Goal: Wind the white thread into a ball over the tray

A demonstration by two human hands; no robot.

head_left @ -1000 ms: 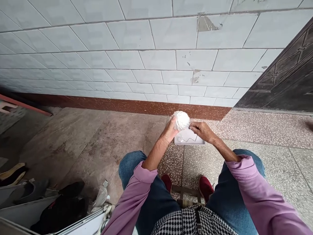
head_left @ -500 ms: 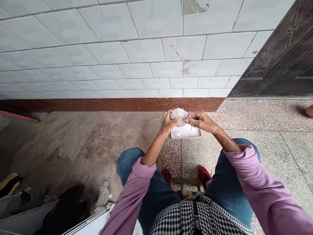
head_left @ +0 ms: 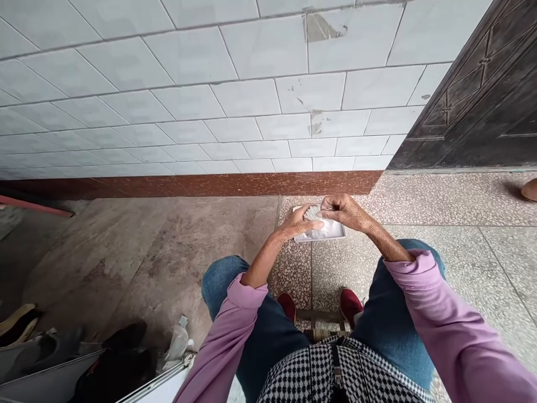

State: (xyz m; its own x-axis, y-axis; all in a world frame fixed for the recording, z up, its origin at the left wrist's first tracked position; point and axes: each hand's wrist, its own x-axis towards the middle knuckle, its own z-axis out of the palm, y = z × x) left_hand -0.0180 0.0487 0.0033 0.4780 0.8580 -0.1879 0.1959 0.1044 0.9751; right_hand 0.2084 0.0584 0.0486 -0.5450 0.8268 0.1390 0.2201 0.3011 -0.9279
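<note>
A small white bundle (head_left: pixel 312 213) with a ridged, strand-like surface is in my left hand (head_left: pixel 295 225), the thumb lying across its near side and the fingers behind it. My right hand (head_left: pixel 344 212) is at the bundle's right edge, thumb and forefinger pinched together. Whatever is between those fingertips is too small to make out. Below both hands, a shallow white tray (head_left: pixel 339 230) rests on the floor, with some clear or white material in its left part, partly hidden by my left hand. A thin pale loop (head_left: pixel 290 247) shows by the tray's left corner.
A tiled wall (head_left: pixel 247 129) stands just beyond the tray, and a dark door (head_left: pixel 482 106) is at the right. My knees flank the work. At lower left are a crumpled plastic bag (head_left: pixel 178 341) and dark items in a white-edged container (head_left: pixel 151 385). A brown shoe tip (head_left: pixel 529 190) shows far right.
The bundle has come down and turned in my left hand, now lower over the tray. My right hand has shifted slightly with it, still pinched. The view has tilted up a little.
</note>
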